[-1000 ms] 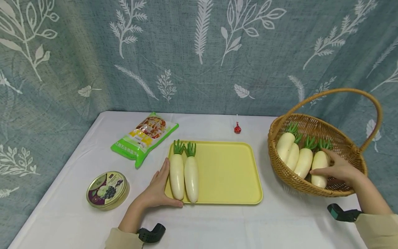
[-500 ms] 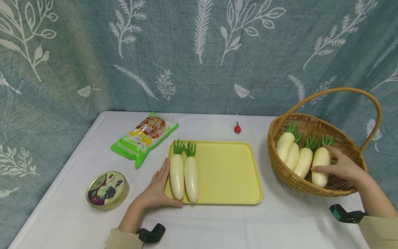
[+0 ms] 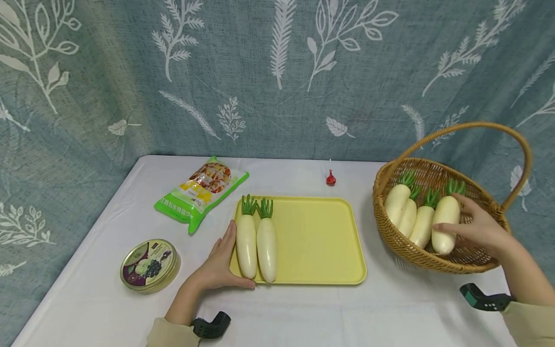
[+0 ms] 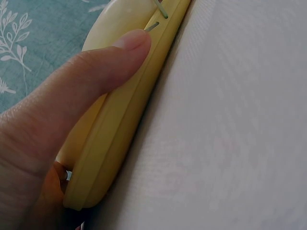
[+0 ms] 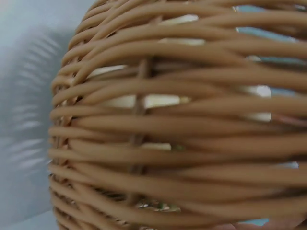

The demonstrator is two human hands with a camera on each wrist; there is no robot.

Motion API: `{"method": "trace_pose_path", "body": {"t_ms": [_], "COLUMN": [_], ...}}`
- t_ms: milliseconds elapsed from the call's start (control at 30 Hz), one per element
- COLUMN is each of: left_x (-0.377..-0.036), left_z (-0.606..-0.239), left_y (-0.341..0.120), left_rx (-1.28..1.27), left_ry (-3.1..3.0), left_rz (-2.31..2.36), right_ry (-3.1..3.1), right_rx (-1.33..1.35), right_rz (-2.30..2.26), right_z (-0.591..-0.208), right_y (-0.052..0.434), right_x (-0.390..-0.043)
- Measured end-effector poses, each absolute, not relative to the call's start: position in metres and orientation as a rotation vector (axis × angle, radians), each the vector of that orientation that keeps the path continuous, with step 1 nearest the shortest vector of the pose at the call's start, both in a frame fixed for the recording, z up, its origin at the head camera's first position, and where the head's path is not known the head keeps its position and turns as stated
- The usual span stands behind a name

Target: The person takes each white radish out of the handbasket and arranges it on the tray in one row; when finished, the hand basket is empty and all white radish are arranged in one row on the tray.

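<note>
At the right of the head view, the right hand (image 3: 479, 231) reaches into the wicker basket (image 3: 392, 236) and holds a white radish (image 3: 444, 224), the rightmost of the four there. Its grip is curled round the radish: the thumb lies across the lower front of it and the fingers pass behind. The radish is tilted, its green top toward the upper right and its blunt end low, and it sits slightly above the three other radishes (image 3: 409, 214), which lie side by side against the basket's left wall. The right wrist view shows only the woven wall of the basket, with pale radish showing through the gaps; the grip itself cannot be made out there.

At lower centre, the left hand (image 3: 218, 265) rests on the worktop (image 3: 303, 313) against the left edge of the yellow tray (image 3: 316, 241). Its fingers lie nearly straight along the tray's side and the thumb runs along the near rim; this is a loose, open grip that steadies rather than clasps. The left wrist view shows the thumb (image 4: 103, 67) pressed flat on the tray's rim. Two radishes (image 3: 257, 243) lie touching each other in the left part of the tray, green tops toward the top of the frame.

At left on the worktop lie a green snack bag (image 3: 201, 193) and a round tin (image 3: 149, 265); a small red object (image 3: 331, 179) stands beyond the tray.
</note>
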State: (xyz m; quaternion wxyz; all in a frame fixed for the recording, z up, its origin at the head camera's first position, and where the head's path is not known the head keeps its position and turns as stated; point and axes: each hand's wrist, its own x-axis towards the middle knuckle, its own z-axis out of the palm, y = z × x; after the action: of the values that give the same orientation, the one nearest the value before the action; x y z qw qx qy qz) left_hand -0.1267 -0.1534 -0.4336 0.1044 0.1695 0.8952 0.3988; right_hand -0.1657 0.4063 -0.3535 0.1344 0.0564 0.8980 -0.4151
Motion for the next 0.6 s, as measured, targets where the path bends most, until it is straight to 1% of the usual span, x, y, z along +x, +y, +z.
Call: {"method": "trace_pose_path", "body": {"t_ms": [100,233,333,600], "left_x": [-0.127,-0.127,-0.127,-0.127], "left_z": [-0.433,-0.433,-0.434,-0.434], "left_y": [-0.153,-0.154,-0.154,-0.154], "left_rx": [0.498,0.500,0.503,0.508], "left_ry": [2.638,2.642,2.645,2.649], "left_rz": [1.176,1.176,1.175,1.172], "right_ry": [2.575,2.584,2.597,2.618], "right_rx": [0.140,0.129,0.128,0.106], "right_rz": [-1.250,-1.241,-1.228,-1.207], "right_z": [-0.348,-0.322,-0.311,-0.301], "right_y": [0.401,0.373,0.361,0.347], "right_x": [-0.164,-0.152,-0.147,-0.140]}}
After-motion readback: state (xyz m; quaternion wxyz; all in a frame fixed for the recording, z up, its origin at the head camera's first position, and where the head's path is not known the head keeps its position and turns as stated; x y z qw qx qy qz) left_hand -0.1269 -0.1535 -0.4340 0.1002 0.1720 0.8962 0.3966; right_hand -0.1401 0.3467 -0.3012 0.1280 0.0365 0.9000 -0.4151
